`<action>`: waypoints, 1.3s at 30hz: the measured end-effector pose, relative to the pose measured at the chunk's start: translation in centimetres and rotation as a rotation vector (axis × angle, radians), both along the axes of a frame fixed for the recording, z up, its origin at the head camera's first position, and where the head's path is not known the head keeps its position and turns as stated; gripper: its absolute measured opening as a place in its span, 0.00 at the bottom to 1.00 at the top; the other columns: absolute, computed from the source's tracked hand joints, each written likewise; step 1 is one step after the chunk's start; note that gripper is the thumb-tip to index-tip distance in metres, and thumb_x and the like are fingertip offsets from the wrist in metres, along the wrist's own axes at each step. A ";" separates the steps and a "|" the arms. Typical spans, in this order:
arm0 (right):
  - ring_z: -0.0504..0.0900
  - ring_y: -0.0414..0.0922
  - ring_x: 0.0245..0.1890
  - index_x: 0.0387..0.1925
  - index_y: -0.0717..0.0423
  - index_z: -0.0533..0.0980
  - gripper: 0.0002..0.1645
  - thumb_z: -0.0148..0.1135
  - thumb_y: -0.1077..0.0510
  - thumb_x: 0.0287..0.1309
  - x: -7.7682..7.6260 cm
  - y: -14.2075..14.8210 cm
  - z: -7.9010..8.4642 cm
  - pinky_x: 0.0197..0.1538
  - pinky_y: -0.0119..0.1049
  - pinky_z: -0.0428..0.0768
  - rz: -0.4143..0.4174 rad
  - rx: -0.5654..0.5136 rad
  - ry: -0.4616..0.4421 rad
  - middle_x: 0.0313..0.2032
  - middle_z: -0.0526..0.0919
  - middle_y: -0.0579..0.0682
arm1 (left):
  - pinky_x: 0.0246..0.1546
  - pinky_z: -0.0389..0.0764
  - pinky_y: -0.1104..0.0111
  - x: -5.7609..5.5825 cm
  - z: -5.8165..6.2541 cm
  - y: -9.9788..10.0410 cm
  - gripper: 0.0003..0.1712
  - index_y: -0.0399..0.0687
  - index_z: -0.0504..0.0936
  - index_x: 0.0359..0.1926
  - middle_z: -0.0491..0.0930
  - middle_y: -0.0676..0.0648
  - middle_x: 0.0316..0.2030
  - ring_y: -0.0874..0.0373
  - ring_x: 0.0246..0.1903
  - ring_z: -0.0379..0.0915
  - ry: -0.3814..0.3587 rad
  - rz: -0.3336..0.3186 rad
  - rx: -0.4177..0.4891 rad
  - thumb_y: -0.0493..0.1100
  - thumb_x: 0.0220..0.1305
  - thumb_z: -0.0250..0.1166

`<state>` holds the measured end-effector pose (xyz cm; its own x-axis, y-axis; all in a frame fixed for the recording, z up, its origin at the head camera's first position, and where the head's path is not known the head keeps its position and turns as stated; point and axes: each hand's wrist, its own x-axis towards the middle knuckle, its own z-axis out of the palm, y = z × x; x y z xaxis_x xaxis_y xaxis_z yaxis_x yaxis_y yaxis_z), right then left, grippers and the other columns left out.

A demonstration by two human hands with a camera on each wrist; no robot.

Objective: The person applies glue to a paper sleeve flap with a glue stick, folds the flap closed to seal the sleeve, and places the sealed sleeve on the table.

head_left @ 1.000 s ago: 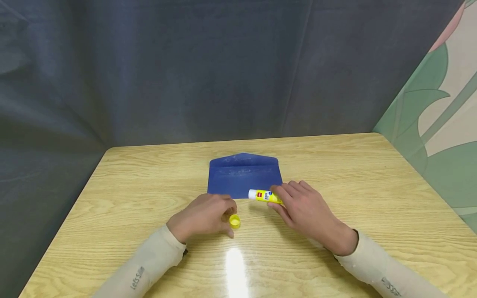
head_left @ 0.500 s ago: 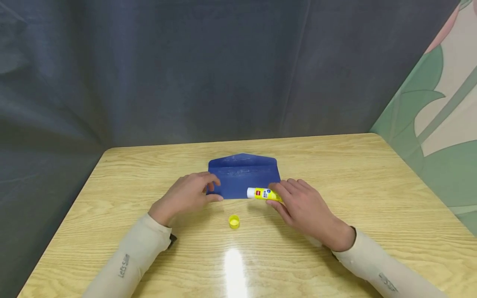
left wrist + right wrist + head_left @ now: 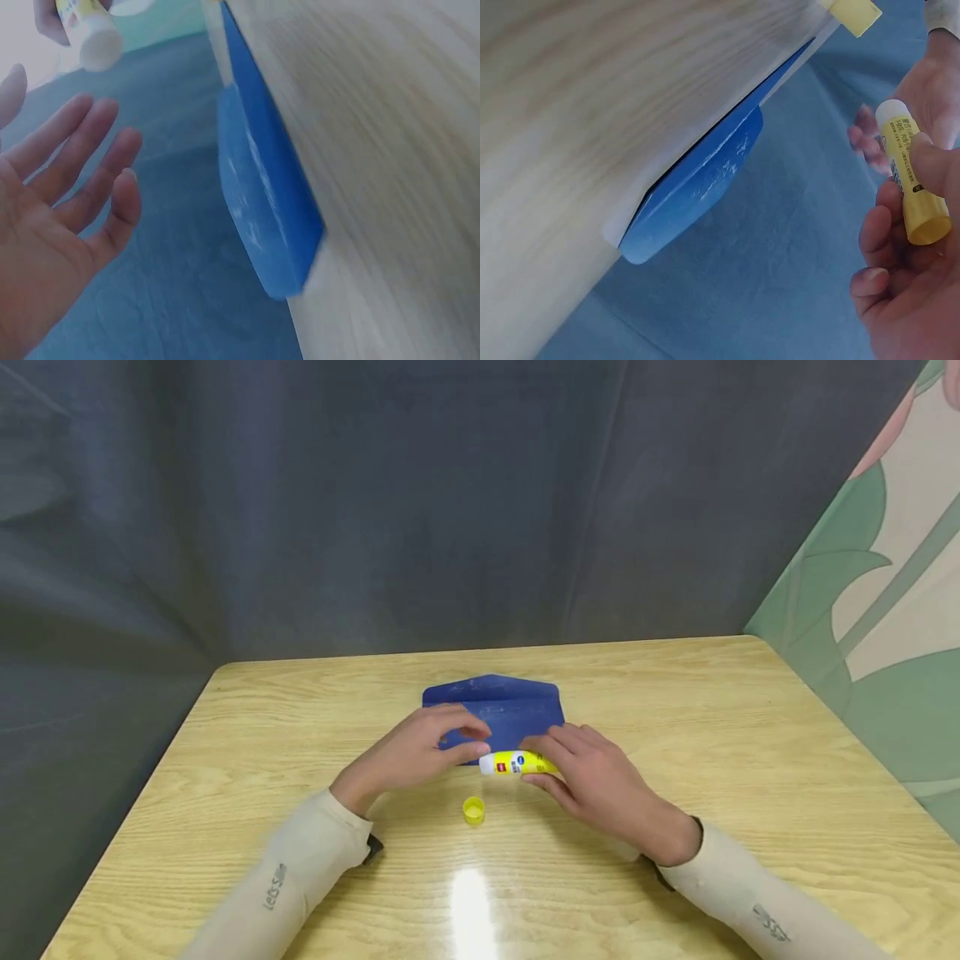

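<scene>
Beyond the table hangs a dark cloth. Past both hands lies a blue envelope, flap open, partly hidden by the left hand. A yellow cap sits nearer than the hands. The right hand pinches the glue stick, white end towards the left hand's loosely spread, unladen fingers.

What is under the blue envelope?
The blue envelope lies on the wooden table, which shows around its edges. Whatever is directly beneath is covered and cannot be seen.
</scene>
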<state>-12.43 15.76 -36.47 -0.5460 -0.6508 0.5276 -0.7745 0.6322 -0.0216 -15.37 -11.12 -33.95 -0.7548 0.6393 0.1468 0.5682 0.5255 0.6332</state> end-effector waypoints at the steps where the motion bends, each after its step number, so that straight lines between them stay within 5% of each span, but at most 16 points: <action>1: 0.76 0.41 0.35 0.49 0.52 0.79 0.20 0.66 0.45 0.62 -0.1 -0.1 0.0 0.48 0.40 0.80 0.002 -0.003 0.003 0.36 0.81 0.44 | 0.57 0.78 0.55 -0.1 0.1 0.3 0.19 0.54 0.83 0.54 0.83 0.55 0.49 0.60 0.52 0.77 -0.010 -0.019 0.010 0.57 0.72 0.59; 7: 0.77 0.40 0.36 0.49 0.50 0.79 0.19 0.68 0.47 0.60 -0.8 -0.8 0.1 0.46 0.37 0.79 0.015 -0.025 0.004 0.39 0.82 0.44 | 0.49 0.80 0.63 -0.7 0.2 1.7 0.20 0.53 0.82 0.58 0.85 0.57 0.47 0.65 0.48 0.79 -0.068 -0.062 0.032 0.54 0.72 0.60; 13: 0.76 0.41 0.35 0.50 0.51 0.80 0.22 0.73 0.48 0.55 -1.2 -1.0 -0.1 0.42 0.36 0.77 0.024 -0.014 0.030 0.39 0.83 0.43 | 0.47 0.79 0.65 -0.6 -0.3 2.5 0.24 0.52 0.82 0.59 0.86 0.54 0.46 0.61 0.48 0.80 -0.116 0.000 -0.008 0.54 0.65 0.67; 26: 0.79 0.43 0.36 0.51 0.55 0.78 0.25 0.74 0.51 0.53 0.2 -0.2 -0.7 0.39 0.36 0.78 0.007 0.021 0.119 0.39 0.85 0.45 | 0.38 0.77 0.71 -0.1 -1.3 2.4 0.17 0.52 0.86 0.52 0.85 0.56 0.41 0.65 0.35 0.74 -0.001 -0.050 -0.054 0.48 0.63 0.70; 35: 0.82 0.43 0.37 0.49 0.55 0.77 0.22 0.74 0.55 0.53 0.4 0.8 -0.7 0.40 0.36 0.77 -0.018 0.012 0.098 0.41 0.86 0.47 | 0.40 0.76 0.71 -0.1 -1.5 2.5 0.16 0.53 0.87 0.50 0.85 0.57 0.42 0.66 0.37 0.75 -0.037 -0.006 -0.079 0.49 0.62 0.71; 39: 0.82 0.43 0.37 0.50 0.55 0.77 0.18 0.66 0.50 0.63 0.1 0.8 -0.7 0.40 0.36 0.77 0.006 0.014 0.118 0.40 0.85 0.47 | 0.40 0.76 0.71 0.1 -1.3 2.4 0.19 0.53 0.86 0.52 0.84 0.57 0.43 0.66 0.38 0.75 -0.039 0.010 -0.110 0.51 0.61 0.71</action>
